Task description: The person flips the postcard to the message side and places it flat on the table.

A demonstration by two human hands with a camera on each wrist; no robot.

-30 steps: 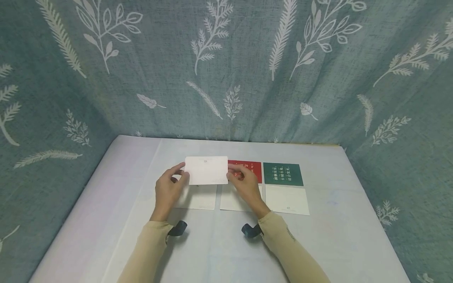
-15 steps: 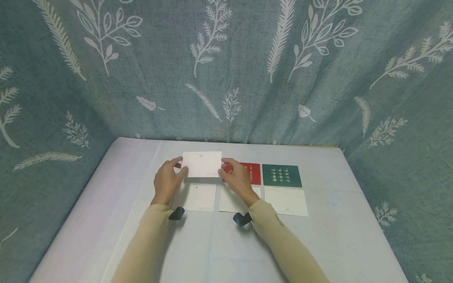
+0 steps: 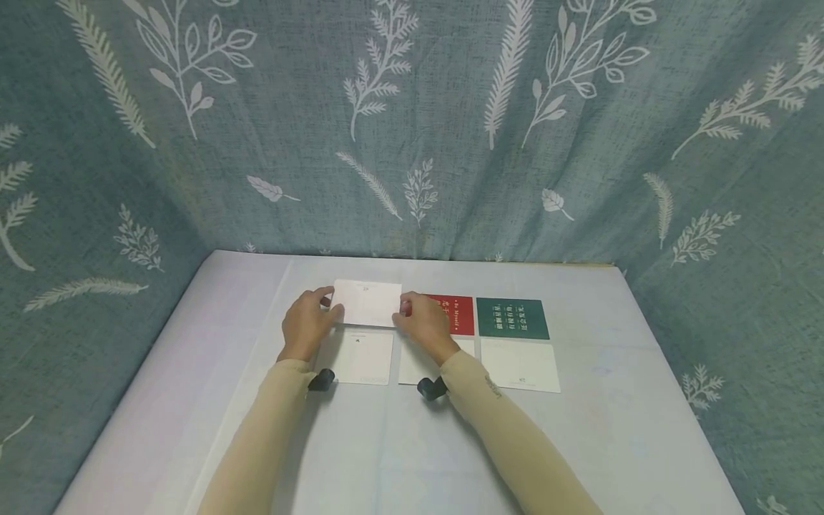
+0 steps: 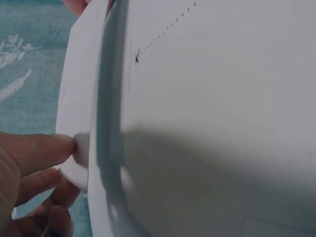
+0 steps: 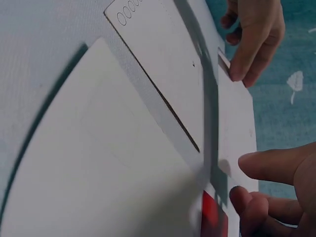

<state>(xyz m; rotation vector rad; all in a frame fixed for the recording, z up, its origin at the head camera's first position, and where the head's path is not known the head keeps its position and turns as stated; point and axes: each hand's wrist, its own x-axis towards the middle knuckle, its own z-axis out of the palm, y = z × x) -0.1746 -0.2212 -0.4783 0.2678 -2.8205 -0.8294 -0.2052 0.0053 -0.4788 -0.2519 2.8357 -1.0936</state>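
A white card (image 3: pixel 367 303) is held at its two short sides, at the back left of the group of cards. The left hand (image 3: pixel 305 325) pinches its left edge between thumb and fingers, and the right hand (image 3: pixel 425 323) pinches its right edge. In the left wrist view the left thumb lies on the face of the card (image 4: pixel 74 108). The right wrist view shows both hands at opposite ends of the card (image 5: pixel 234 118). Just in front lies another white card (image 3: pixel 363 359). Beside the right hand is a red card (image 3: pixel 460 315), partly covered by it.
A green card (image 3: pixel 513 319) with white writing lies right of the red one. In the front row are two more white cards, one partly under the right forearm (image 3: pixel 412 357), one at the right (image 3: pixel 520 365). A patterned curtain (image 3: pixel 450 179) stands behind the white table (image 3: pixel 618 429).
Both hands have moved the held card slightly left and lowered it toward the table. The right hand has shifted left with it, showing more of the red card.
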